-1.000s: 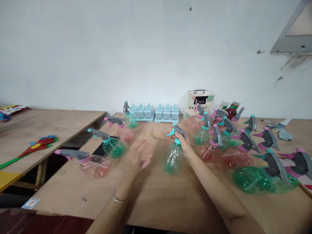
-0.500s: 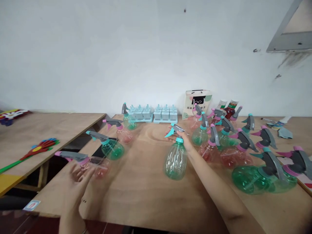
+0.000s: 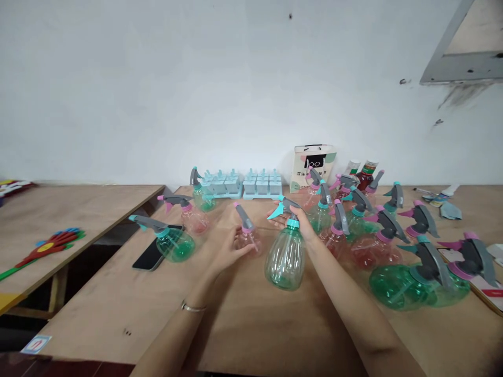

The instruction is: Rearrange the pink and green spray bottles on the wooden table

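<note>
My right hand (image 3: 304,226) grips the teal neck of a green spray bottle (image 3: 285,255) that stands upright on the wooden table (image 3: 251,319). Just left of it, my left hand (image 3: 226,250) holds a pink spray bottle (image 3: 248,235) with a grey and pink trigger head. My left wrist wears a thin bracelet. Three more spray bottles stand at the table's left edge: a green one (image 3: 175,242), a pink one (image 3: 192,217) and a green one (image 3: 202,195) farther back.
Several pink and green spray bottles (image 3: 377,235) crowd the right side. Two pale blue moulds (image 3: 241,184) and a small paper bag (image 3: 312,165) stand against the wall. A black phone (image 3: 148,254) lies near the left edge. A second table (image 3: 58,214) at left carries a colourful toy (image 3: 47,246).
My left hand went to the pink bottle at the table's left edge, took it and carried it right, beside the green bottle. A black phone now shows where it stood.
</note>
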`<state>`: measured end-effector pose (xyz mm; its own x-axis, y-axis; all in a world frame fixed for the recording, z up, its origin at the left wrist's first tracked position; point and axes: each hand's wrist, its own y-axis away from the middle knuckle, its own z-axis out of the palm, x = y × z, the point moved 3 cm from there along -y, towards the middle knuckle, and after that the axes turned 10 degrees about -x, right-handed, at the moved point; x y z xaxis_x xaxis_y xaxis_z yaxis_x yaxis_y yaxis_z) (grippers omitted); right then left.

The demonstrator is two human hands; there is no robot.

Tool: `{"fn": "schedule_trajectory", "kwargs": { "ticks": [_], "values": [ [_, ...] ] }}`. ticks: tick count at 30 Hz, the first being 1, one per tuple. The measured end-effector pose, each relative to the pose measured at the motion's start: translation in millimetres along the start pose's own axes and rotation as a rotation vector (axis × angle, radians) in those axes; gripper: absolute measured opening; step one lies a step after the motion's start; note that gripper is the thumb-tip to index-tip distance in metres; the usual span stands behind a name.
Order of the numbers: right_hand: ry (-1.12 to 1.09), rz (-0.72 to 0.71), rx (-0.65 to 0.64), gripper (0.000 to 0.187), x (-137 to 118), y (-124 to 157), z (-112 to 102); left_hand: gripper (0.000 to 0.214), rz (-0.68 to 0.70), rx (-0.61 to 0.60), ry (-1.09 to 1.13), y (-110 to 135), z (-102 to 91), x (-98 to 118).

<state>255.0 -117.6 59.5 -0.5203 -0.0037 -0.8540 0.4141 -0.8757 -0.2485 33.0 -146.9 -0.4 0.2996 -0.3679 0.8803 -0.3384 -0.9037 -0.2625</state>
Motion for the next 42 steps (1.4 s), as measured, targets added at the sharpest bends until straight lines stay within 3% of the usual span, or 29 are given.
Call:
{"fn": "schedule_trajectory", "kwargs": {
  "ticks": [2,4,7,11,20,26,32,37,42],
  "values": [
    [0.006,-0.010,-0.012,0.043,3,-1,0,0.062,0.056,-0.016,-0.024,-17,10.8,-4],
    [0.008,-0.014,-0.042,0.043,5,-2,1,0.066,0.065,0.051,-0.008,-25,18.1,-16],
    [0.052,0.015,-0.033,0.044,5,-4,0,0.069,0.032,0.149,0.025,-25,24.2,-36],
    [0.076,0.031,-0.004,0.046,5,-4,-1,0.066,0.010,0.160,0.018,-21,23.7,-48],
    [0.061,0.035,-0.002,0.045,2,-2,2,0.064,0.024,0.176,0.031,-21,22.4,-49],
    [-0.031,0.090,-0.108,0.045,4,1,16,0.061,0.037,0.165,0.027,-20,22.5,-47],
    [0.055,0.033,-0.029,0.045,6,1,17,0.060,0.046,0.143,0.066,-20,22.9,-46],
    [-0.012,0.068,-0.078,0.044,1,4,25,0.060,0.033,0.162,0.027,-19,21.4,-45],
    [0.093,0.066,-0.059,0.043,-1,4,22,0.062,0.033,0.159,0.032,-19,21.8,-46]
  ]
}}
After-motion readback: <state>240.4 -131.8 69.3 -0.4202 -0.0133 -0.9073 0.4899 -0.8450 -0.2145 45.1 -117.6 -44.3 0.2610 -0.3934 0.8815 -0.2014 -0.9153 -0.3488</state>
